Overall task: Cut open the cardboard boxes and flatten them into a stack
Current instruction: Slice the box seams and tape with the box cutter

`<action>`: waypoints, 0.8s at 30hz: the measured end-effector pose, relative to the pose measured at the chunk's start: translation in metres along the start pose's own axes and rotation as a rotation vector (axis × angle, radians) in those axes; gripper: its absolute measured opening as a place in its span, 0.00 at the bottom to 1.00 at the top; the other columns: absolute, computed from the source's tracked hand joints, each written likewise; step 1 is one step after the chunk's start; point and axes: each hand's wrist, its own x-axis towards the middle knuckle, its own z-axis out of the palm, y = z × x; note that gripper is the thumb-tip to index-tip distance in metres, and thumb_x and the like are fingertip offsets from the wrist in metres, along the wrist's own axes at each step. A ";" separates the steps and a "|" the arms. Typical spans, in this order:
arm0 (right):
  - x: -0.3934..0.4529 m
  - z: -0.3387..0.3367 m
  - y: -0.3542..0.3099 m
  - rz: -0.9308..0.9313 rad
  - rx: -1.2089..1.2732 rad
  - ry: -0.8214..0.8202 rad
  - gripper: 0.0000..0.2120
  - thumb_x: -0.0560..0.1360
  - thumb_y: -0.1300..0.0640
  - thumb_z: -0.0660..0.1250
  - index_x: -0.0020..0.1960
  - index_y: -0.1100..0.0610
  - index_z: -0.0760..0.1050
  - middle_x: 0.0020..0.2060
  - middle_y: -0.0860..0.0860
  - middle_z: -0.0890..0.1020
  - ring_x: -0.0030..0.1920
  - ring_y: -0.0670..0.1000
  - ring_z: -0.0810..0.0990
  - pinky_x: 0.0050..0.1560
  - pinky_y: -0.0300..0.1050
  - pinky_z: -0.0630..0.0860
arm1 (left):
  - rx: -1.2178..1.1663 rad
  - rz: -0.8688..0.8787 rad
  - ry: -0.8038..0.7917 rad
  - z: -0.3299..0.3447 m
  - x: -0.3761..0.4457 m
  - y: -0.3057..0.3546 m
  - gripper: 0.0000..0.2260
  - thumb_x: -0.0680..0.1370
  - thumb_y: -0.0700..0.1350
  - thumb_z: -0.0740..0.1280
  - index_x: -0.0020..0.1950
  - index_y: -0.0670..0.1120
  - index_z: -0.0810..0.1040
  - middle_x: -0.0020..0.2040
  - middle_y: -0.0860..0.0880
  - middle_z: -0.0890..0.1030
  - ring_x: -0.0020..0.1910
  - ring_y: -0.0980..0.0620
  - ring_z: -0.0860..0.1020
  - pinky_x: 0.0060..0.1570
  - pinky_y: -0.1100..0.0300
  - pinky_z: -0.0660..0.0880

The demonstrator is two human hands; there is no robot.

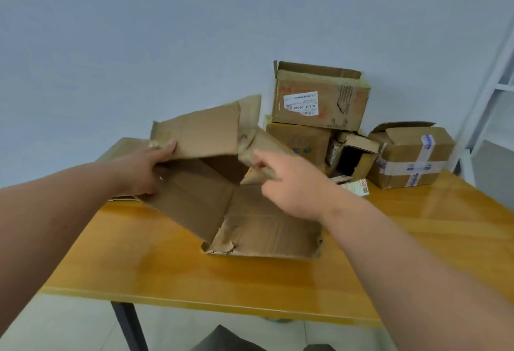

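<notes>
Brown, torn cardboard box [222,183] is spread half-open near the table's [167,272] far left edge. Its raised panel is gripped by the left hand [144,167]; a crumpled flap is pinched by the right hand [289,183].

Wall [139,30]: plain pale blue. Desk [194,275]: glossy orange wood, dark leg. Floor [69,328]: pale tiles. White frame [498,72] at 3 o'clock.
</notes>
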 end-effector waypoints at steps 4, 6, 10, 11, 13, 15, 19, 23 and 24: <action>-0.002 0.041 0.012 0.067 -0.010 -0.217 0.22 0.78 0.58 0.60 0.71 0.50 0.69 0.70 0.50 0.72 0.66 0.52 0.72 0.66 0.50 0.70 | 0.138 0.030 -0.160 0.006 -0.001 -0.011 0.26 0.83 0.45 0.59 0.76 0.65 0.55 0.80 0.52 0.51 0.77 0.46 0.57 0.74 0.48 0.58; -0.003 0.057 0.015 0.075 -0.033 -0.274 0.24 0.77 0.57 0.61 0.73 0.48 0.66 0.69 0.49 0.73 0.65 0.52 0.72 0.67 0.52 0.71 | 0.099 0.012 -0.168 0.008 -0.002 -0.007 0.27 0.83 0.51 0.59 0.79 0.61 0.51 0.80 0.52 0.51 0.77 0.46 0.57 0.74 0.51 0.55; -0.004 0.071 0.020 0.031 -0.112 -0.316 0.29 0.76 0.54 0.64 0.76 0.49 0.63 0.73 0.49 0.68 0.72 0.52 0.66 0.72 0.50 0.64 | 0.128 0.071 0.076 0.017 -0.001 0.006 0.41 0.76 0.62 0.66 0.79 0.61 0.42 0.80 0.51 0.47 0.78 0.41 0.53 0.74 0.44 0.57; -0.004 0.073 0.022 0.021 -0.126 -0.341 0.30 0.76 0.53 0.65 0.76 0.49 0.62 0.74 0.49 0.67 0.73 0.52 0.65 0.72 0.50 0.64 | 0.164 0.077 0.188 0.018 -0.002 0.009 0.45 0.73 0.65 0.67 0.78 0.62 0.40 0.80 0.51 0.46 0.78 0.41 0.49 0.74 0.40 0.54; -0.004 0.074 0.027 0.019 -0.110 -0.393 0.29 0.76 0.48 0.65 0.76 0.47 0.63 0.75 0.48 0.67 0.73 0.52 0.65 0.72 0.51 0.65 | 0.238 0.091 0.314 0.018 -0.001 0.018 0.47 0.69 0.72 0.64 0.77 0.63 0.36 0.80 0.52 0.44 0.79 0.45 0.44 0.75 0.38 0.46; -0.003 0.074 0.035 0.072 -0.017 -0.331 0.25 0.78 0.44 0.62 0.74 0.46 0.66 0.71 0.48 0.71 0.69 0.50 0.70 0.68 0.51 0.70 | 0.314 0.117 0.271 0.016 -0.002 0.029 0.42 0.69 0.78 0.49 0.78 0.63 0.43 0.80 0.52 0.52 0.78 0.48 0.52 0.73 0.39 0.39; 0.002 0.079 0.065 0.116 -0.232 -0.101 0.24 0.81 0.44 0.54 0.77 0.46 0.63 0.78 0.48 0.60 0.77 0.53 0.56 0.76 0.54 0.54 | 0.199 0.054 0.018 0.004 -0.003 0.049 0.43 0.69 0.74 0.36 0.69 0.54 0.74 0.67 0.50 0.77 0.64 0.49 0.75 0.70 0.47 0.61; -0.009 0.103 0.087 0.172 -0.377 -0.344 0.27 0.82 0.39 0.45 0.80 0.42 0.49 0.81 0.48 0.45 0.80 0.54 0.43 0.77 0.59 0.44 | 0.234 0.002 -0.363 0.015 -0.004 0.048 0.31 0.78 0.69 0.49 0.75 0.54 0.65 0.72 0.47 0.71 0.62 0.46 0.78 0.66 0.43 0.68; -0.013 0.109 0.090 0.180 -0.371 -0.359 0.27 0.82 0.38 0.44 0.80 0.41 0.46 0.81 0.47 0.43 0.80 0.54 0.40 0.77 0.59 0.42 | 0.334 0.038 -0.398 0.025 -0.004 0.044 0.31 0.78 0.68 0.51 0.78 0.57 0.58 0.77 0.48 0.63 0.71 0.43 0.69 0.71 0.40 0.63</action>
